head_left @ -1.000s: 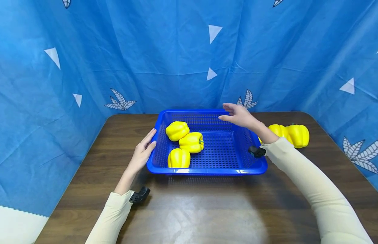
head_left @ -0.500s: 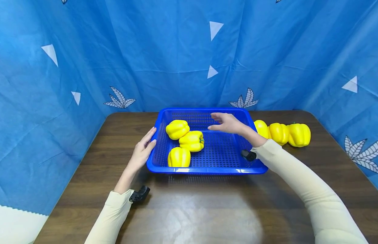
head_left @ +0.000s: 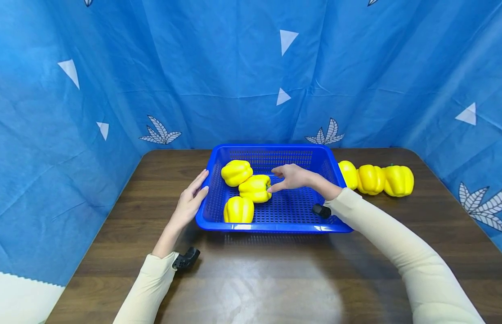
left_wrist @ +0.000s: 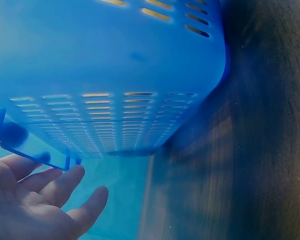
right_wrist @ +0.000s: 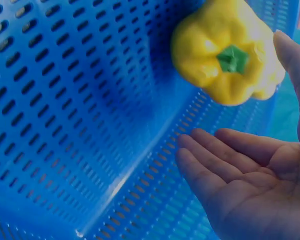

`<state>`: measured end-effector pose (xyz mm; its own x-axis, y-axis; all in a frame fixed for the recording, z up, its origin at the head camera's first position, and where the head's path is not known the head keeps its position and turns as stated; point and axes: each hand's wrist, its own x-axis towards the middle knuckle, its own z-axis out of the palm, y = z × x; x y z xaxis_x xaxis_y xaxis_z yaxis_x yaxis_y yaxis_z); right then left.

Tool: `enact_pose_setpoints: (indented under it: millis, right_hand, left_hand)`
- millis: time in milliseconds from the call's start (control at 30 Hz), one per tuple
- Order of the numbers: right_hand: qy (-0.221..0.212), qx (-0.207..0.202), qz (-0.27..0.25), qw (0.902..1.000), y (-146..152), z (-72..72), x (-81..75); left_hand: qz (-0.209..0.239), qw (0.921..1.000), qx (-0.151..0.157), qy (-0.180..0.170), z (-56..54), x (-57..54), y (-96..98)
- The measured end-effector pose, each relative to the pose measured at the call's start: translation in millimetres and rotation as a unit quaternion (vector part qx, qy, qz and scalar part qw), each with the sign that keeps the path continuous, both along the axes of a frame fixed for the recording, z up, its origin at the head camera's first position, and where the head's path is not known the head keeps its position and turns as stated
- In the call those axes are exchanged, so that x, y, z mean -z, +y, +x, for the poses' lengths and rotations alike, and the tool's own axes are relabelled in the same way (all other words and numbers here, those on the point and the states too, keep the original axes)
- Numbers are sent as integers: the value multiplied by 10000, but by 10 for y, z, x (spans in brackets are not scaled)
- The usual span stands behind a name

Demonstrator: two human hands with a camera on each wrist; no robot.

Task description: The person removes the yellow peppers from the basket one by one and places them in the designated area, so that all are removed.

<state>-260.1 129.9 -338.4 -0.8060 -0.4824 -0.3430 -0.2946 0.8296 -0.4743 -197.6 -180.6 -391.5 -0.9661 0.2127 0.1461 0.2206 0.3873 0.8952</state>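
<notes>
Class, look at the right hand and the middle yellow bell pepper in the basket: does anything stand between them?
Nothing visible does. The right hand is over the blue plastic basket, its thumb near the middle yellow bell pepper. The right wrist view shows the pepper's green stem uncovered.

2 cream sleeves [head_left: 150,285] — 2 black wrist pieces [head_left: 186,259], apparently cameras.

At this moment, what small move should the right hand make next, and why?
Probably, the right hand should close around the middle yellow pepper in the blue basket: the hand holds nothing, its thumb and fingers are apart, and the pepper's green stem faces it. The left hand, at the basket's left rim, may help with steadying.
</notes>
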Motion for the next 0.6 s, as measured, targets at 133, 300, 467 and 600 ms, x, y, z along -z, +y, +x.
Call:
enact_pose_setpoints:
  millis: [133,300,467,600]
  right_hand:
    - [-5,-85,-19,10000,-42,13,40]
    - [74,-162,-110,9998,-88,22,62]
    - [180,-139,-233,9995,-144,22,88]
    - [327,-77,-170,9993,-187,15,132]
  left_hand:
    - [-40,10000,-7,35,1,0,-1]
    - [-77,10000,-30,39,12,-21,5]
    - [-124,9999,-27,-14,21,-31,8]
    - [-120,9999,-29,30,17,-20,4]
